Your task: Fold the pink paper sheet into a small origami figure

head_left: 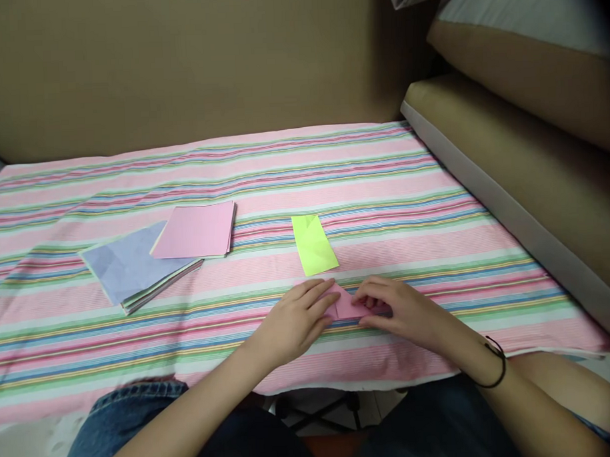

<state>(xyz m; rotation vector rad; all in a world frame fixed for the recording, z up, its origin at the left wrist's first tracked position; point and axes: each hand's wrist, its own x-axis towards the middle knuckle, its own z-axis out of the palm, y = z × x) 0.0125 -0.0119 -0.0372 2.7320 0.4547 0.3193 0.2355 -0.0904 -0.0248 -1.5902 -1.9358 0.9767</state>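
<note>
A folded piece of pink origami paper (348, 308) lies on the striped cloth in front of me, its top edge sloping to a point. My left hand (299, 317) rests over its left part, fingers stretched out and laid on the paper. At the right side, my right hand (395, 304) has its thumb and curled fingers closed on the paper's edge. Both hands hide parts of the sheet. Just beyond them is a creased yellow-green paper rectangle (314, 245), touched by neither hand.
To the left, a stack of pink square paper (198, 231) overlaps a stack topped by a bluish sheet (133, 264). The striped cloth (263, 176) ends at my knees. A brown padded back (189, 66) stands behind; cushions (513, 161) line the right side.
</note>
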